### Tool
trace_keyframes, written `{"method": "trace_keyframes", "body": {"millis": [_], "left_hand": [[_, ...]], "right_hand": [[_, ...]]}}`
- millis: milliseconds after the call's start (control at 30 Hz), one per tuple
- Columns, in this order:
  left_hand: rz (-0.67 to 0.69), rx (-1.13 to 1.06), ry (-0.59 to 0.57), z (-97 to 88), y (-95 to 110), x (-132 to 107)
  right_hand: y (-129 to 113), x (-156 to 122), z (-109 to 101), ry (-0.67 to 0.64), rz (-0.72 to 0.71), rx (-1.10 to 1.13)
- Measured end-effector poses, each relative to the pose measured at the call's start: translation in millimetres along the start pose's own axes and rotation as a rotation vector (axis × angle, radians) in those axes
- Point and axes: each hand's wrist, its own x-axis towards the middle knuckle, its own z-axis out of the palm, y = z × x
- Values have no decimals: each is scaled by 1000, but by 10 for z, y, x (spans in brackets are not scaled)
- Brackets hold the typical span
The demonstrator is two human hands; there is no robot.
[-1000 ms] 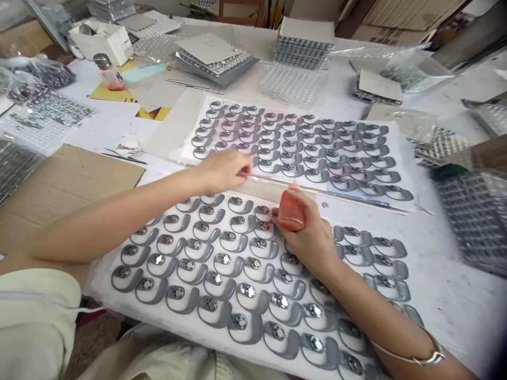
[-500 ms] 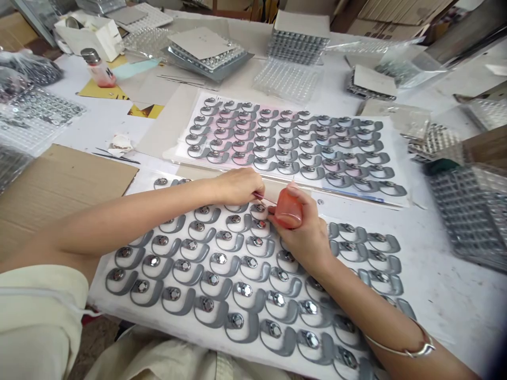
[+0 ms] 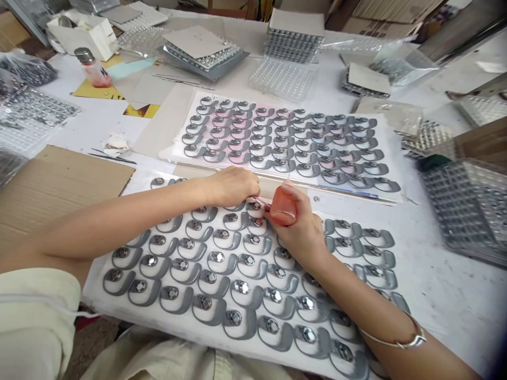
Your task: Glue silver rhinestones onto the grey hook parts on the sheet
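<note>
My right hand point(image 3: 303, 227) is closed around a small squeeze bottle point(image 3: 283, 205) of orange-red liquid, its thin needle tip pointing up. My left hand point(image 3: 233, 186) is closed, knuckles up, with a thin stick point(image 3: 259, 200) at its fingertips; the stick's far end reaches close to my right fingers. Both hands are over the back rows of a white sheet point(image 3: 154, 327) with many grey, curved, ring-like bands on it, each with a shiny round stone setting. Just below the stick is one band's setting point(image 3: 254, 207). A nearby setting point(image 3: 258, 222) looks red.
Behind lies a second sheet point(image 3: 180, 153) with rows of similar bands. Cardboard point(image 3: 59, 195) is at left, near dark tweezers point(image 3: 113, 157) and crumpled tissue point(image 3: 116, 143). A bottle point(image 3: 93, 68) of pinkish liquid stands back left. Stacked clear trays point(image 3: 293, 39) are behind; more trays point(image 3: 455, 206) are right.
The whole view has shifted slightly, so everything sits a little further left. Both hands keep nearly the same place over the sheet, still holding the bottle and the stick.
</note>
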Motion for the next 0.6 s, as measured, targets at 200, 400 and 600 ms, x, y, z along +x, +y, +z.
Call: {"method": "trace_keyframes", "body": {"millis": [200,400,600], "left_hand": [[28,90,8,17,-27,-56],[13,110,60,-5,-74,-132],[-145,-99,98,-43,-130,-89]], "right_hand": [[2,6,1,17,-29,1],[-6,12,-3,-2,-23,38],[-11,16,0,-19,-7,89]]}}
